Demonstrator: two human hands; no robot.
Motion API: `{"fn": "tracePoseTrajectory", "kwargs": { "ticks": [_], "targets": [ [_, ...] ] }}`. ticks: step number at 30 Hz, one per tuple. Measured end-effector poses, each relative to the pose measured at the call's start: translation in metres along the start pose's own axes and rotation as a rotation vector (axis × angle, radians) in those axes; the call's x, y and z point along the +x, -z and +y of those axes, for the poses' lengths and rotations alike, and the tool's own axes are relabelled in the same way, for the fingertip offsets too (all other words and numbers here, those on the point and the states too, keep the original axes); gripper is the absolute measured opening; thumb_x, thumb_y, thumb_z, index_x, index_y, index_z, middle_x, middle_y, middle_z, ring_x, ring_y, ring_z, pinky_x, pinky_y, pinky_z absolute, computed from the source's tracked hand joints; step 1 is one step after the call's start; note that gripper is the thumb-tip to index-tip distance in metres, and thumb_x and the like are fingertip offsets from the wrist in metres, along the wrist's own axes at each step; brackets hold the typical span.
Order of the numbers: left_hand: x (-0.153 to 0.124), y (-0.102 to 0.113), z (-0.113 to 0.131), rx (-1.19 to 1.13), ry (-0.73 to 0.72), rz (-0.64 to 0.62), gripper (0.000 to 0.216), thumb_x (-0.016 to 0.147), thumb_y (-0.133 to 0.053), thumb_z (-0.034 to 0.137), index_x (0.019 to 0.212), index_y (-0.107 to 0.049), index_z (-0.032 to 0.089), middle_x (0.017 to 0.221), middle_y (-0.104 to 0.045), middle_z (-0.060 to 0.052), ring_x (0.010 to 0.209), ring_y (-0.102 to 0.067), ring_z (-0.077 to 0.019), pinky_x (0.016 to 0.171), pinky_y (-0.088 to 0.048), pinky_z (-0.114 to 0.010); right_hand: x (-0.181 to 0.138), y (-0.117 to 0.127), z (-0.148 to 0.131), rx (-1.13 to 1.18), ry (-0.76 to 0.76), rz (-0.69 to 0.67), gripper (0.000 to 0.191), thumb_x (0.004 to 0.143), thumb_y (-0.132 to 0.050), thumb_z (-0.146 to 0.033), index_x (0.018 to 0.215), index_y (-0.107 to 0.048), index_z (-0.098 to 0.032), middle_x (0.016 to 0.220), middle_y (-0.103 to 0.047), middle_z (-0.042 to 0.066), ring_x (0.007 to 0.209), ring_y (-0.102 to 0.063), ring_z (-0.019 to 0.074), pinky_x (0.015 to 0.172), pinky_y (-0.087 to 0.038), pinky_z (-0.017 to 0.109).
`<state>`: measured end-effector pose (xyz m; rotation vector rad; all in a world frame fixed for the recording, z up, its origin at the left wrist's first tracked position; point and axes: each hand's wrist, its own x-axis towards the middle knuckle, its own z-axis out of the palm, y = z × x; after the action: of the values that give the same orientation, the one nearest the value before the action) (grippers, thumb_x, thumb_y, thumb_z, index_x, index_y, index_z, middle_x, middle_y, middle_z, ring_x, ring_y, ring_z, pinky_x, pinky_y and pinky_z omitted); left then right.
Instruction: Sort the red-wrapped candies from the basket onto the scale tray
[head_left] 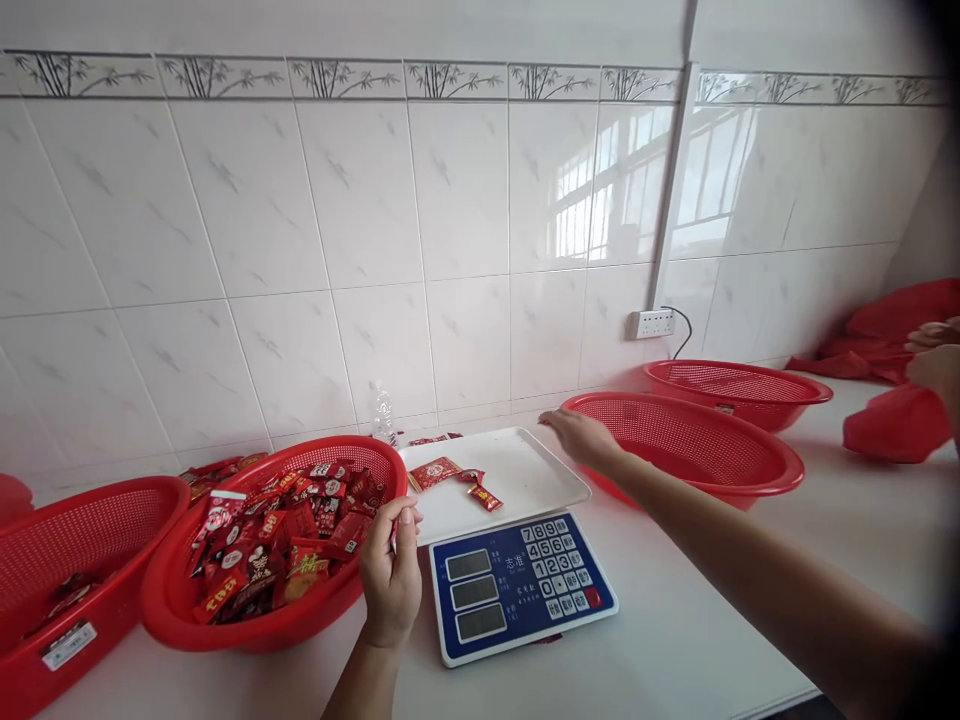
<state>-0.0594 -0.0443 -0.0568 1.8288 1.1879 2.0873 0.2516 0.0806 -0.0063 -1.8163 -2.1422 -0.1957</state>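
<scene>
A blue-and-white digital scale stands on the table with a shallow white tray at its back. On the tray lie a flat red packet and a few small wrapped sweets. My left hand is closed at the tray's front left edge, thumb and fingers pinching the rim. My right hand is by the tray's right edge, palm down, fingers stretched out; whether it touches the rim is unclear. Left of my left hand, a red basket is heaped with red-wrapped sweets.
Another red basket stands far left. On the right are a larger red basket and one behind it. A clear bottle stands by the tiled wall. Another person's hand is at the right edge, near a red bowl-like object.
</scene>
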Motion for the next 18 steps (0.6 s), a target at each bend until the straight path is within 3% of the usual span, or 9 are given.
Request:
{"fn": "tracePoseTrajectory", "kwargs": {
  "ticks": [3, 6, 12, 15, 18],
  "targets": [
    [0.001, 0.001, 0.003, -0.013, -0.003, 0.025, 0.021, 0.092, -0.046, 0.030, 0.091, -0.063, 0.017, 0.074, -0.063, -0.003, 0.065, -0.058, -0.0140, 0.060, -0.050, -0.025, -0.004, 0.014, 0.025, -0.023, -0.137, 0.050, 0.033, 0.094, -0.048, -0.033, 0.123, -0.054, -0.018, 0.129, -0.053, 0.015, 0.115, -0.052, 0.0292, 0.091, -0.045, 0.051],
    [0.001, 0.001, 0.005, -0.022, -0.006, 0.038, 0.022, 0.092, -0.046, 0.030, 0.090, -0.063, 0.017, 0.074, -0.063, -0.004, 0.066, -0.059, -0.0146, 0.059, -0.050, -0.025, -0.012, 0.011, 0.019, 0.009, -0.105, 0.013, 0.043, 0.093, -0.044, -0.036, 0.132, -0.049, -0.018, 0.141, -0.043, 0.019, 0.132, -0.035, 0.0366, 0.099, -0.036, 0.057],
    [0.001, 0.001, 0.004, -0.017, -0.005, 0.026, 0.023, 0.092, -0.045, 0.031, 0.091, -0.063, 0.017, 0.076, -0.063, -0.004, 0.067, -0.059, -0.0149, 0.061, -0.051, -0.026, -0.026, -0.022, -0.078, 0.166, 0.319, -0.253, 0.065, 0.086, -0.045, -0.061, 0.143, -0.034, -0.032, 0.152, -0.031, 0.004, 0.140, -0.022, 0.0264, 0.109, -0.030, 0.043],
    [0.000, 0.001, 0.001, 0.004, 0.015, 0.017, 0.024, 0.092, -0.045, 0.032, 0.092, -0.063, 0.017, 0.076, -0.063, -0.004, 0.068, -0.059, -0.0154, 0.062, -0.051, -0.026, -0.017, -0.029, -0.119, 0.202, 0.430, -0.333, 0.076, 0.084, -0.040, -0.068, 0.147, -0.023, -0.030, 0.155, -0.021, 0.010, 0.142, -0.014, 0.0324, 0.108, -0.024, 0.053],
    [0.000, 0.002, -0.001, 0.012, 0.019, 0.001, 0.024, 0.092, -0.044, 0.032, 0.092, -0.063, 0.017, 0.076, -0.063, -0.004, 0.069, -0.059, -0.0155, 0.063, -0.050, -0.027, -0.002, -0.033, -0.145, 0.217, 0.506, -0.337, 0.079, 0.083, -0.041, -0.069, 0.147, -0.024, -0.028, 0.155, -0.019, 0.013, 0.141, -0.014, 0.0360, 0.106, -0.021, 0.058]
  ]
}}
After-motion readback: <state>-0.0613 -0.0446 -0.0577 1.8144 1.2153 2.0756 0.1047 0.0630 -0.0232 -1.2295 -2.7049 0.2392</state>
